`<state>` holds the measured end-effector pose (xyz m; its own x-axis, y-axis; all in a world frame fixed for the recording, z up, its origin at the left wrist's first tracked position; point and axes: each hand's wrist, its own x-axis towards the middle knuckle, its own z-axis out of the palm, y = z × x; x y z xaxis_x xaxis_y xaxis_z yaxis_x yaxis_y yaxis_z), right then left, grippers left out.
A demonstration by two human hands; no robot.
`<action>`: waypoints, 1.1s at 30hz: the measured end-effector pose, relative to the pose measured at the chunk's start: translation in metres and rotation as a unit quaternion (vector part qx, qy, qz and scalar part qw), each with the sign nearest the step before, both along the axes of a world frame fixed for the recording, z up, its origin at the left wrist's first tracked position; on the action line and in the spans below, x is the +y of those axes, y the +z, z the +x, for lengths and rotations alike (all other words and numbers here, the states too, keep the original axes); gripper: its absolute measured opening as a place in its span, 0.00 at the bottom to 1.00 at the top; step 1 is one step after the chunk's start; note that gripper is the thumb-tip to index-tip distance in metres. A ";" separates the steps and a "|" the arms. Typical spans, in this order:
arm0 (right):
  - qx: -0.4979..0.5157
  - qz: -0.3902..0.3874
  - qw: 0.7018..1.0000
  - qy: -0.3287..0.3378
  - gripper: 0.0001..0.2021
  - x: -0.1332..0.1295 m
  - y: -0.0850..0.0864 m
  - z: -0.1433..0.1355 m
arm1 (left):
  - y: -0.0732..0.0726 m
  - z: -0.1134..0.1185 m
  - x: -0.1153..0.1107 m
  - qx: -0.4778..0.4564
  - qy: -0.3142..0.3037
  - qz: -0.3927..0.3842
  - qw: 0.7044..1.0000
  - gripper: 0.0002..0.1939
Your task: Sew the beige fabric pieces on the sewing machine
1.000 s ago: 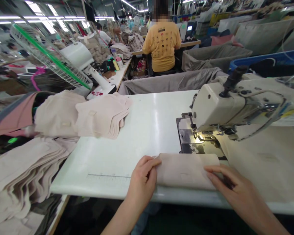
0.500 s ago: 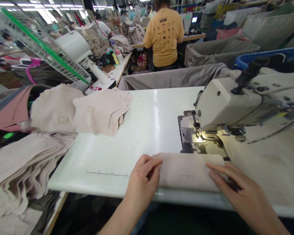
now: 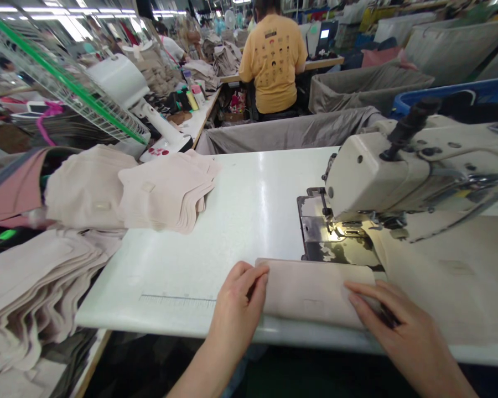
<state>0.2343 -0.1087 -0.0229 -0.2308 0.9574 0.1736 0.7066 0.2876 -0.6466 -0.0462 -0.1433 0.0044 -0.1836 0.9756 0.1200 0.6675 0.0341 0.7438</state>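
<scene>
A folded beige fabric piece (image 3: 311, 293) lies at the front edge of the white sewing table (image 3: 232, 237), just in front of the sewing machine's needle plate. My left hand (image 3: 243, 298) pinches its left end between thumb and fingers. At the right end, my right hand (image 3: 392, 309) grips the fabric with the thumb and index finger on top; its other fingers are partly hidden. Beyond the fabric stands the sewing machine (image 3: 369, 171), its lamp lighting the needle area. Another beige fabric piece (image 3: 448, 276) lies flat to the right, under the machine arm.
Stacks of cut beige pieces (image 3: 166, 190) sit at the table's back left, and a larger pile (image 3: 29, 287) hangs at the left. A white fan (image 3: 120, 83) with a green-edged guard stands behind. A person in a yellow shirt (image 3: 274, 61) sits beyond a grey cloth-lined bin (image 3: 282, 132).
The view has shifted slightly. Both hands keep their hold on the folded fabric, which now lies at a slight slant, its right end a little nearer to me.
</scene>
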 end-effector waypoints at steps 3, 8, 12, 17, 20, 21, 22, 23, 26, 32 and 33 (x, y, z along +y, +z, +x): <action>-0.001 0.006 1.000 -0.003 0.12 0.000 -0.001 0.000 | -0.001 0.000 0.002 0.004 -0.003 0.003 1.000 0.12; -0.016 0.009 1.000 -0.004 0.12 0.001 -0.003 0.000 | -0.002 0.000 0.003 0.000 0.001 0.013 1.000 0.12; -0.024 0.004 1.000 -0.003 0.13 0.001 -0.004 0.001 | -0.004 0.000 0.002 0.004 -0.003 0.017 1.000 0.11; -0.026 -0.004 1.000 0.001 0.13 0.001 -0.001 0.000 | -0.006 0.000 0.003 0.018 -0.007 0.031 0.999 0.12; -0.023 -0.006 1.000 -0.008 0.13 0.000 0.002 -0.004 | -0.006 0.000 0.004 0.023 -0.010 0.039 0.999 0.12; -0.021 -0.010 1.000 -0.015 0.14 0.000 0.003 -0.005 | -0.006 0.000 0.004 0.024 -0.011 0.041 0.999 0.12; -0.019 -0.013 1.000 -0.020 0.14 -0.001 0.003 -0.006 | -0.005 0.000 0.005 0.027 -0.011 0.041 0.999 0.12; -0.019 -0.016 0.999 -0.024 0.14 -0.002 0.003 -0.006 | -0.005 0.000 0.005 0.029 -0.012 0.040 0.999 0.12; -0.025 -0.007 1.000 -0.015 0.14 -0.002 0.000 -0.004 | -0.004 0.000 0.006 0.034 -0.014 0.036 0.999 0.12; -0.027 0.014 1.000 0.003 0.12 0.001 -0.005 0.001 | 0.000 0.002 0.008 0.051 -0.014 0.023 0.998 0.13; -0.023 0.014 1.000 0.000 0.12 0.001 -0.004 0.000 | 0.000 0.002 0.008 0.055 -0.015 0.019 0.998 0.13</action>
